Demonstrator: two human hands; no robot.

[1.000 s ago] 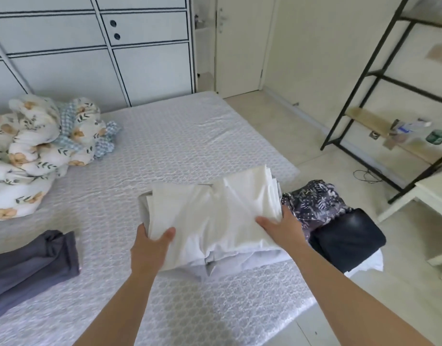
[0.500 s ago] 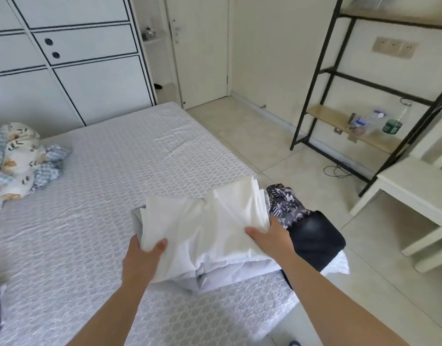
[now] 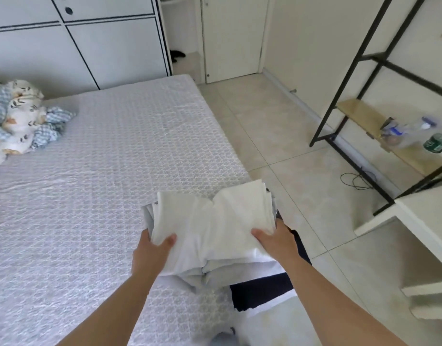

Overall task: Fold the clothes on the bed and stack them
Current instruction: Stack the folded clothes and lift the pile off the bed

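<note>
A folded white garment [image 3: 210,221] with pale grey layers under it is lifted over the bed's right edge. My left hand [image 3: 150,253] grips its near left corner, thumb on top and fingers underneath. My right hand [image 3: 274,239] holds the near right side, thumb on top. Beneath and to the right lies a stack of folded clothes with a dark navy piece [image 3: 262,290] on top, mostly hidden by the white bundle. The bed [image 3: 95,171] has a patterned pale cover.
A crumpled floral and checked quilt [image 3: 20,118] lies at the bed's far left. White wardrobe doors [image 3: 77,41] stand behind. To the right are a tiled floor, a black metal shelf [image 3: 352,83] with bottles, and a white table [image 3: 429,231].
Both hands have carried the white bundle to the right, over the dark stack at the bed's edge. The patterned piece is now covered. The view has swung right, and the grey clothes at left left the frame.
</note>
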